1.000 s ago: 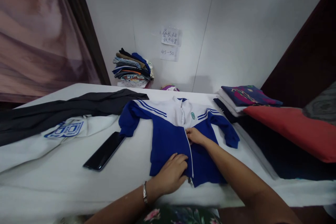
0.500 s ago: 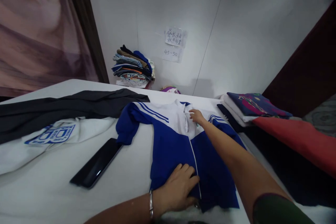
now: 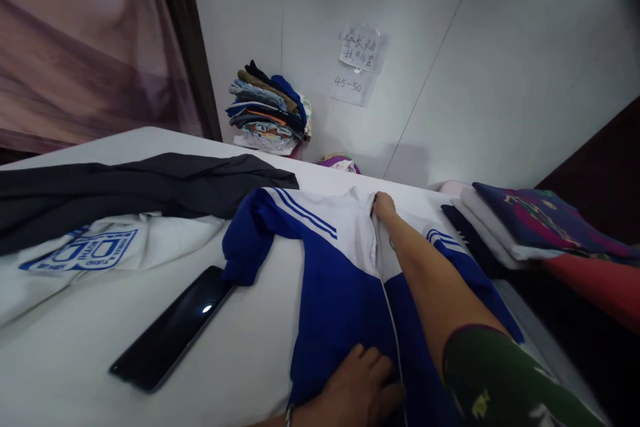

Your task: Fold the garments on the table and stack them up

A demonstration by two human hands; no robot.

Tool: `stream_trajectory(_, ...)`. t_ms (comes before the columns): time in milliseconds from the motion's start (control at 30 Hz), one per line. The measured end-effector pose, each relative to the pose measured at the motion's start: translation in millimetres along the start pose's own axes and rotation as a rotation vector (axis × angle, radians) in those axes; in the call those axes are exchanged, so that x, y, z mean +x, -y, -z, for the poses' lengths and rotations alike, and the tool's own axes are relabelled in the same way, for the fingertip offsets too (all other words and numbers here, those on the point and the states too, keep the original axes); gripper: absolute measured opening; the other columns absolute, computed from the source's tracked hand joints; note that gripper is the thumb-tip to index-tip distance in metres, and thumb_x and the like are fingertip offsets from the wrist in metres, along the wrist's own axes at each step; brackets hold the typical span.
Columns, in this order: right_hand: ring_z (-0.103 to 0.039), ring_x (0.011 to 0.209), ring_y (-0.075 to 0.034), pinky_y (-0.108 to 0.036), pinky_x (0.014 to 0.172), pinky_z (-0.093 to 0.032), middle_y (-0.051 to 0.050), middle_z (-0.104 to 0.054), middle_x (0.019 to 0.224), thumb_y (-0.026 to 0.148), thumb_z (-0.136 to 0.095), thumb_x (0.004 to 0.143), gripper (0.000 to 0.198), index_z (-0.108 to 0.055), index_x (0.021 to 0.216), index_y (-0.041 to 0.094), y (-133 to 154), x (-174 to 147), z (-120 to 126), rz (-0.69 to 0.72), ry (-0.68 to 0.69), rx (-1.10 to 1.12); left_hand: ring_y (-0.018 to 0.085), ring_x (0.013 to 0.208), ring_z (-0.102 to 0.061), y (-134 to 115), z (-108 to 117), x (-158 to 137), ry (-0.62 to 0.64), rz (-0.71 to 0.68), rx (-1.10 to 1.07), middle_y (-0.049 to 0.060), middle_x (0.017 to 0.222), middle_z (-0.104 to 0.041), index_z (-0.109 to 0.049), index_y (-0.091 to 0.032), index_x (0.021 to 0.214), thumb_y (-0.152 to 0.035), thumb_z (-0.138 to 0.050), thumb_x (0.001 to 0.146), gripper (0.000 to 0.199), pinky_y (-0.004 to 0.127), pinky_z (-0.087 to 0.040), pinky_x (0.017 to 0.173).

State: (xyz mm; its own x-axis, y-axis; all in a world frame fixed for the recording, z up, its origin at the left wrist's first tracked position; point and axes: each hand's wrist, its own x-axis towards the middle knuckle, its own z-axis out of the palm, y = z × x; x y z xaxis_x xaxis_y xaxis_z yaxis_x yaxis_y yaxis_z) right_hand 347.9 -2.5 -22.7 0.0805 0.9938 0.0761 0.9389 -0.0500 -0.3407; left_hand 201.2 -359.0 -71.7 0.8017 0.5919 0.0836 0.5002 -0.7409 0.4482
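A blue and white zip jacket (image 3: 340,320) with striped sleeves lies front up on the white table. My right hand (image 3: 384,205) is at its collar, fingers closed on the collar's right edge. My right forearm crosses the white chest panel and hides part of the right side. Low on the jacket's front, beside the white zip line, rests my left hand (image 3: 360,380); its fingers lie on the blue cloth, slightly bent and apart. The jacket's hem is out of frame or hidden. Its left-lying sleeve touches a black phone (image 3: 167,330).
Dark trousers-like cloth (image 3: 165,177) and a white printed garment (image 3: 145,240) lie at left. Folded clothes (image 3: 545,217) and a red cloth (image 3: 595,280) are piled at right. A clothes stack (image 3: 270,110) stands by the wall, under handwritten paper signs (image 3: 357,67).
The view has shifted, and the scene sits differently in frame. My right hand has moved from above the collar onto it and closed. My left hand stays on the jacket's front.
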Motion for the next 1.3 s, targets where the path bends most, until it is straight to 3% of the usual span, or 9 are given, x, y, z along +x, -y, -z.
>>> stream_trajectory(233,-0.064,0.103,-0.022,-0.027,0.087,-0.047,-0.012,-0.071,0.107,0.013,-0.051,0.079,0.034,-0.069,0.108,0.014,-9,3,-4,-0.023,-0.088,0.167,0.030,0.081,-0.053,-1,7,1,-0.020,-0.064,-0.031,0.013,0.091,-0.062,-0.060,-0.040,0.118,-0.050,-0.027,0.095,0.042,0.048,-0.043,0.065)
stream_trajectory(400,-0.065,0.076,-0.015,-0.024,0.070,-0.052,-0.005,-0.072,0.094,0.017,-0.046,0.079,0.039,-0.065,0.114,0.015,-6,-11,5,0.029,-0.109,0.314,0.033,0.092,-0.052,0,12,-3,0.009,-0.031,-0.118,0.015,0.100,-0.061,-0.056,-0.037,0.126,-0.052,-0.036,0.091,0.043,0.052,-0.044,0.078)
stream_trajectory(567,-0.064,0.069,-0.013,-0.023,0.066,-0.051,-0.004,-0.071,0.087,0.022,-0.045,0.083,0.029,-0.068,0.099,0.015,-4,-52,11,0.078,-0.077,0.362,0.033,0.104,-0.050,-6,25,-9,0.023,-0.015,-0.179,0.013,0.110,-0.057,-0.055,-0.030,0.127,-0.066,-0.049,0.081,0.059,0.053,-0.039,0.094)
stream_trajectory(867,-0.065,0.092,-0.020,-0.027,0.088,-0.046,-0.007,-0.073,0.092,0.015,-0.063,0.075,0.017,-0.072,0.089,0.017,4,-112,12,0.156,0.107,0.280,0.032,0.112,-0.048,-18,30,-16,-0.017,0.031,-0.179,0.012,0.116,-0.057,-0.056,-0.028,0.126,-0.072,-0.055,0.076,0.066,0.053,-0.032,0.104)
stream_trajectory(1033,-0.064,0.100,-0.022,-0.034,0.094,-0.046,-0.012,-0.069,0.113,0.018,-0.058,0.081,0.033,-0.068,0.113,0.015,12,-133,27,0.144,0.100,0.299,0.027,0.111,-0.055,-21,62,-17,-0.201,0.047,-0.287,0.006,0.119,-0.063,-0.059,-0.030,0.123,-0.063,-0.057,0.081,0.053,0.048,-0.035,0.103)
stream_trajectory(1100,-0.061,0.108,-0.022,-0.037,0.099,-0.044,-0.011,-0.065,0.121,0.018,-0.055,0.083,0.036,-0.066,0.117,0.017,10,-158,35,0.162,0.070,0.320,0.024,0.108,-0.057,-3,86,-18,-0.406,0.177,-0.335,0.005,0.116,-0.066,-0.064,-0.026,0.114,-0.050,-0.056,0.087,0.037,0.042,-0.040,0.100)
stream_trajectory(1167,-0.057,0.114,-0.022,-0.037,0.103,-0.042,-0.008,-0.065,0.122,0.020,-0.056,0.083,0.032,-0.067,0.113,0.022,10,-199,41,0.257,0.063,0.362,0.022,0.102,-0.060,30,111,-22,-0.624,0.472,-0.470,0.006,0.109,-0.067,-0.066,-0.022,0.105,-0.039,-0.057,0.087,0.026,0.038,-0.045,0.095)
stream_trajectory(1267,-0.060,0.108,-0.022,-0.040,0.100,-0.044,-0.008,-0.068,0.114,0.028,-0.054,0.088,0.027,-0.068,0.111,0.022,19,-274,47,0.599,0.166,0.435,0.022,0.095,-0.064,90,140,-29,-0.812,1.020,-0.883,0.009,0.103,-0.068,-0.064,-0.018,0.095,-0.028,-0.068,0.077,0.020,0.033,-0.051,0.084)
stream_trajectory(1300,-0.060,0.107,-0.022,-0.039,0.098,-0.045,-0.009,-0.068,0.113,0.031,-0.054,0.090,0.029,-0.067,0.114,0.022,26,-298,48,0.660,0.240,0.413,0.022,0.088,-0.066,107,145,-29,-0.809,1.079,-0.939,0.011,0.101,-0.067,-0.062,-0.016,0.095,-0.028,-0.065,0.081,0.019,0.034,-0.053,0.077)
